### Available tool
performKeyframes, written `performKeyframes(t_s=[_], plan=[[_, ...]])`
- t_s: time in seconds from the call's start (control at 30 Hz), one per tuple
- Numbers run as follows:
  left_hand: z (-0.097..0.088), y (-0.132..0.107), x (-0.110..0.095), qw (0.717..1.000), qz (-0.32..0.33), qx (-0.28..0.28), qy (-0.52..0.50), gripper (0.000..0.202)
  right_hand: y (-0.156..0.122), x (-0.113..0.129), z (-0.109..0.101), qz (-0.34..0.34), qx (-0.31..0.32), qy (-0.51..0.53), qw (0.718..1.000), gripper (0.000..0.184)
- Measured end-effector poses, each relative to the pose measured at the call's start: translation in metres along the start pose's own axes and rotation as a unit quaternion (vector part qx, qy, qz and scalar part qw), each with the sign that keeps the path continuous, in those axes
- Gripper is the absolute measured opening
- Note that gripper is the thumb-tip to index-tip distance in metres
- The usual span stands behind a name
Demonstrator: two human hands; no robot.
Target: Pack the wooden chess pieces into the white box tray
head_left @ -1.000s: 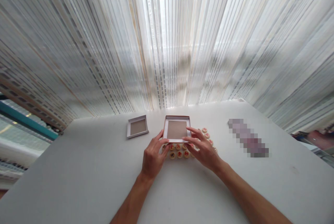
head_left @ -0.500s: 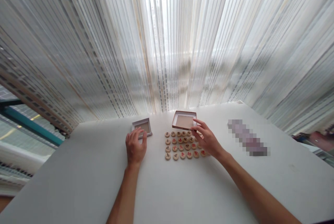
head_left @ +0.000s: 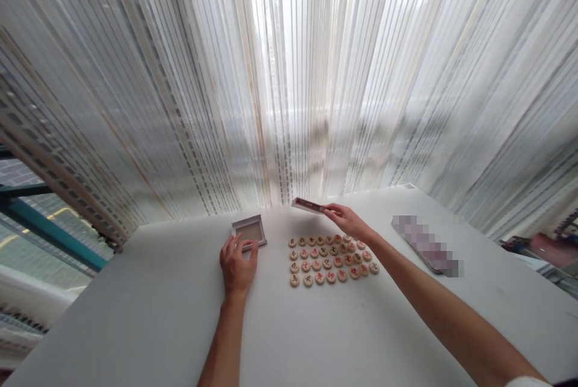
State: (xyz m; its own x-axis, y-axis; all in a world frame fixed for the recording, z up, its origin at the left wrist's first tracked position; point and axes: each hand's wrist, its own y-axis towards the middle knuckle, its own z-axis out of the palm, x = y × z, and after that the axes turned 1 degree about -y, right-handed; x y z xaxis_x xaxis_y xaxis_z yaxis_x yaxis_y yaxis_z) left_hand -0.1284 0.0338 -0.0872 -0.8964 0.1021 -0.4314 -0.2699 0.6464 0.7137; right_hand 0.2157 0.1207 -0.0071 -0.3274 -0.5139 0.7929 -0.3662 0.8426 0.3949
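1. Since the right hand (head_left: 347,220) has its fingers clamped on one edge of the cardboard lid (head_left: 307,204), that lid hangs in the air over the far side of the desk (head_left: 135,315). It's just beyond the wooden discs (head_left: 332,259) and shows almost edge-on.
2. The left hand (head_left: 238,266) sits at the cardboard tray (head_left: 250,232), which lies flat and open side up, just left of the discs. Its fingers are spread, with the tips against the tray's near rim, and it doesn't look like a real grip to me.
3. My guess on handling: both box halves are thin card, so very light and fairly stiff, but easy to crush or bend. I'd pinch them by a side wall or corner rather than the floppy middle.
4. The discs look small, hard and smooth, so they'd probably skid or roll if bumped. They sit in neat rows with red and dark characters facing up, and neither hand touches them.
5. The desk is plain white and smooth. A sheer striped curtain (head_left: 289,74) with daylight behind it fills the back, and a blurred-out strip (head_left: 427,242) lies to the right.
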Motion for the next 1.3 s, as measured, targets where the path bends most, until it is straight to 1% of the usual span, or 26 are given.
performKeyframes(t_s=[0.07, 0.17, 0.3, 0.4, 0.6, 0.73, 0.83, 0.93, 1.03, 1.1, 1.2, 1.27, 1.3], plan=[[0.001, 0.0, 0.0, 1.0, -0.004, 0.0, 0.002, 0.025, -0.004, 0.01, -0.007, 0.01, -0.004, 0.048, 0.999, 0.039], [0.003, -0.001, 0.002, 1.0, -0.009, 0.01, 0.001, 0.023, -0.011, 0.02, -0.015, 0.02, -0.006, 0.093, 0.995, 0.041], [0.005, -0.002, 0.004, 0.999, -0.022, 0.025, -0.007, 0.022, -0.012, 0.018, -0.015, 0.037, -0.001, 0.09, 0.995, 0.042], [0.006, -0.003, 0.005, 0.999, -0.027, 0.035, -0.014, 0.021, -0.007, 0.011, -0.012, 0.038, 0.001, 0.043, 0.998, 0.04], [0.005, -0.004, 0.004, 0.998, -0.027, 0.05, -0.015, 0.016, 0.003, -0.001, -0.004, -0.004, 0.025, -0.097, 0.995, 0.017], [0.005, -0.005, 0.005, 0.998, -0.025, 0.057, -0.015, 0.017, 0.008, -0.012, 0.008, -0.031, 0.047, -0.168, 0.984, 0.014], [0.006, -0.006, 0.007, 0.998, -0.024, 0.058, -0.016, 0.017, 0.011, -0.019, 0.015, -0.041, 0.063, -0.2, 0.977, 0.013], [0.006, -0.006, 0.008, 0.998, -0.023, 0.062, -0.016, 0.017, 0.008, -0.017, 0.016, -0.043, 0.069, -0.215, 0.973, 0.013], [0.005, -0.006, 0.009, 0.998, -0.023, 0.063, -0.015, 0.017, -0.005, -0.003, 0.012, -0.044, 0.052, -0.214, 0.974, 0.018], [0.004, -0.007, 0.01, 0.998, -0.026, 0.06, -0.014, 0.016, -0.023, 0.012, 0.007, -0.046, 0.033, -0.206, 0.977, 0.023], [0.004, -0.008, 0.01, 0.998, -0.026, 0.059, -0.017, 0.013, -0.062, 0.037, 0.002, -0.043, 0.001, -0.191, 0.981, 0.024], [0.004, -0.007, 0.01, 0.998, -0.021, 0.059, -0.023, 0.012, -0.094, 0.05, 0.002, -0.041, -0.02, -0.179, 0.983, 0.024], [0.004, -0.006, 0.01, 0.998, -0.018, 0.057, -0.026, 0.012, -0.111, 0.054, 0.003, -0.04, -0.036, -0.155, 0.987, 0.023]])
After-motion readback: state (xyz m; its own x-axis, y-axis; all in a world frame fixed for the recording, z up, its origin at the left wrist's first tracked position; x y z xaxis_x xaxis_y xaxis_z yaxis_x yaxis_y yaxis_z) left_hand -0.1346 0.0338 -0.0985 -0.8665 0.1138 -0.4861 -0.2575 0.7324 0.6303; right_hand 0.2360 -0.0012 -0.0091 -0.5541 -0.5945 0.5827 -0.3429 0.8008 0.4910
